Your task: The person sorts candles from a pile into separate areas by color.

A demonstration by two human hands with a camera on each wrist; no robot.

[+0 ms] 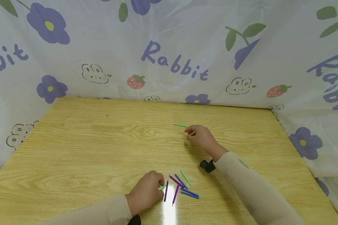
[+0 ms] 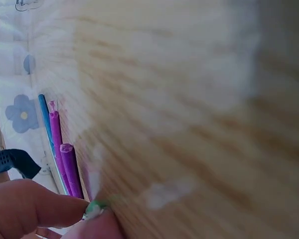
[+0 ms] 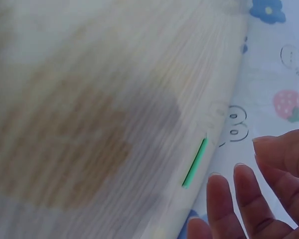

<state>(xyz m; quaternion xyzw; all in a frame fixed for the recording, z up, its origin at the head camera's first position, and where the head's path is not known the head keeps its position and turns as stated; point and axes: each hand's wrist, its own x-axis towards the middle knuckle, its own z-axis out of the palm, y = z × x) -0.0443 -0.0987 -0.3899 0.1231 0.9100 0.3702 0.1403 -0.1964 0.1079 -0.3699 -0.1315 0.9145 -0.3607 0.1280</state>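
Observation:
My left hand (image 1: 147, 191) pinches a thin green candle (image 1: 163, 187) between thumb and forefinger, low over the table; its green end (image 2: 94, 206) shows at the fingertips in the left wrist view. Right beside it lies a loose group: purple candles (image 1: 166, 191), blue candles (image 1: 189, 194) and one green candle (image 1: 186, 178). Farther back, my right hand (image 1: 201, 137) hovers at the near end of a lone green candle (image 1: 180, 125). In the right wrist view its fingers are loosely bent and apart, with nothing between them, and that candle lies on the wood.
The wooden table (image 1: 87, 150) ends at a white printed cloth (image 1: 171, 37) hanging behind it and along both sides. A black wrist device (image 1: 207, 166) sits under the right sleeve. Glare falls on the wood by the purple candles.

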